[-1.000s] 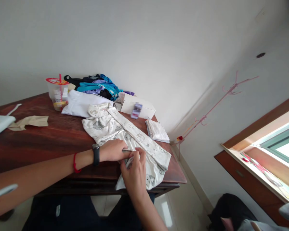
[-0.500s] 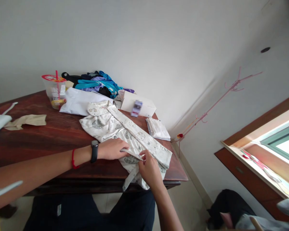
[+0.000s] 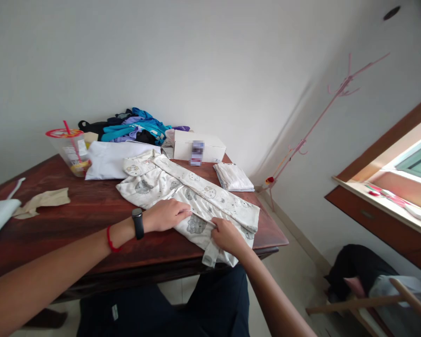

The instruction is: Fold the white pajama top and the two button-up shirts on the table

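Note:
A white garment [image 3: 168,185] printed with grey cartoon animals lies across the dark wooden table [image 3: 91,224], one long sleeve [image 3: 210,192] laid along its far side. My left hand [image 3: 166,214], with a black watch at the wrist, pinches a fold of the cloth near the garment's middle. To its right, my right hand [image 3: 228,234] grips the same fold, and the cloth is drawn into a line between the two hands. A narrow end of the garment [image 3: 210,255] hangs over the table's front edge below my right hand.
Behind the garment are a white packet [image 3: 108,159], a pile of blue and black clothes [image 3: 140,128] and a white box [image 3: 214,147]. Folded white cloth [image 3: 234,177] lies at right. A plastic cup with straw [image 3: 70,152] stands left. A pink coat stand [image 3: 319,117] leans rightward.
My right hand has shifted slightly right and turned its knuckles upward. The held strip of cloth now lies lower, flatter against the garment. The camera view has also shifted.

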The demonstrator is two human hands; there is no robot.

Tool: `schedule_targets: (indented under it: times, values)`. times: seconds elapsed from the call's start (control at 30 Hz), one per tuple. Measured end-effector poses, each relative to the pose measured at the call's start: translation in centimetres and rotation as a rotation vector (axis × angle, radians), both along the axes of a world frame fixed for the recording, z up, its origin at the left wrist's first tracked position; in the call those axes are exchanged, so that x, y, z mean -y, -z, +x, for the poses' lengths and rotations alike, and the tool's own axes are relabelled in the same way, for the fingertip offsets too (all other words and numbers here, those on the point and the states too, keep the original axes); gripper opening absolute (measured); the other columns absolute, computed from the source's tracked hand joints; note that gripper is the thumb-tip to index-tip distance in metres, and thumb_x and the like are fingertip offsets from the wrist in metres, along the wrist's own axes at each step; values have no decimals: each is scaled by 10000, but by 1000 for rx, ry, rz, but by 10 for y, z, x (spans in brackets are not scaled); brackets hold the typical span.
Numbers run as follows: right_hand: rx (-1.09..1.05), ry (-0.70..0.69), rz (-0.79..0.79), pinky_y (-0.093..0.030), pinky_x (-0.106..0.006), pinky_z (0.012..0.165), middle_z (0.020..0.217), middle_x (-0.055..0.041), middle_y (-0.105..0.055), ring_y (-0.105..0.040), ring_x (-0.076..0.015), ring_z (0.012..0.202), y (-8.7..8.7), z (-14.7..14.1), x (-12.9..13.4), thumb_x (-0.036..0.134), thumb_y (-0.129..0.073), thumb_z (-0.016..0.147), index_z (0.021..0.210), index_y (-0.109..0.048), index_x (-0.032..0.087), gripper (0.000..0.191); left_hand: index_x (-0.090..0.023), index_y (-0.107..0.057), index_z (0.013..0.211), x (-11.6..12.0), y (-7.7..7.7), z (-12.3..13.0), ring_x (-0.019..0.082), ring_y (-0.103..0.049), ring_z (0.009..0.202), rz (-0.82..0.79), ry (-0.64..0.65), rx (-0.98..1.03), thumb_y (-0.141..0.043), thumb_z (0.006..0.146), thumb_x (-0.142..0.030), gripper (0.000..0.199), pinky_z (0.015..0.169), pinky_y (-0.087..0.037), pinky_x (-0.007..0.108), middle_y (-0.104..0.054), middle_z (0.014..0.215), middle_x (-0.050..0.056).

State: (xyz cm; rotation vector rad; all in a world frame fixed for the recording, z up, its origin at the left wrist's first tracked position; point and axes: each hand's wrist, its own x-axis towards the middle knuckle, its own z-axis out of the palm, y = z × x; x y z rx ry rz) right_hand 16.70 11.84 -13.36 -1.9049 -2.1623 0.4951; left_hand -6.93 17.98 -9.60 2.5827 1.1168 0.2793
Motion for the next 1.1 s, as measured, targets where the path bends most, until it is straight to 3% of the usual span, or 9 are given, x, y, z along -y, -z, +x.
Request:
schedule_targets:
  times: [0.17,0.3,0.37,0.43,0.53,0.63,0.8,0.93,1.1]
  values:
    - [-367,16,-34,-267,-255,592,622,13,-515,-484,-140,652,6,20,13,94,-449,713,615,-479,194,144,-204,-544,705,-2,3,-1,166,-550,630,-58,27,-1,-404,1017,-431,410,599,-276,281,-606,670,4]
    - [-817,112,-157,-243,-237,516,567,46,-386,-351,-118,541,5,28,16,187,-467,713,623,-490,204,94,-203,-600,735,-7,1,2,178,-586,662,-54,30,-50,-402,1018,-422,409,624,-331,280,-637,705,10]
    - [-1005,151,-201,-248,-229,502,571,50,-396,-335,-112,521,3,27,15,218,-504,715,659,-526,205,62,-214,-663,898,-6,-3,6,202,-633,754,8,51,-38,-458,1004,-409,302,675,-392,286,-689,839,25]
    - [-1094,147,-228,-291,-226,512,595,38,-458,-377,-117,534,-2,24,13,260,-557,735,706,-574,203,66,-226,-639,1182,1,-9,14,232,-657,955,99,124,37,-535,982,-389,278,803,-453,304,-696,1105,62]
    - [-1074,35,-234,-424,-251,625,729,-6,-626,-528,-158,659,-10,16,11,349,-603,794,832,-676,198,171,-220,-531,1374,13,-14,30,247,-600,1173,185,292,141,-596,977,-381,433,986,-441,326,-620,1316,94]
    - [-965,-96,-107,-473,-294,763,862,-24,-706,-607,-197,814,-11,12,12,360,-562,874,906,-723,199,230,-220,-576,1295,18,-11,42,239,-647,1061,190,336,122,-573,1003,-394,340,926,-456,326,-689,1162,68]
    - [-646,43,187,-476,-283,698,854,-37,-701,-628,-197,800,2,17,20,276,-531,918,945,-723,187,214,-213,-638,1020,13,1,46,206,-678,837,162,236,16,-456,1051,-301,205,716,-428,280,-716,906,25]
    - [-546,70,263,-461,-263,662,849,-39,-645,-608,-182,792,2,22,26,253,-532,918,909,-711,187,191,-206,-616,928,14,3,45,189,-642,752,166,182,39,-489,1010,-260,160,656,-405,276,-671,814,13]
    - [-661,45,203,-414,-263,636,748,-10,-619,-552,-165,710,-7,19,24,314,-556,931,961,-719,185,210,-202,-612,1128,17,-1,47,227,-627,1067,103,254,238,-544,1008,-417,255,920,-460,312,-674,1132,72]
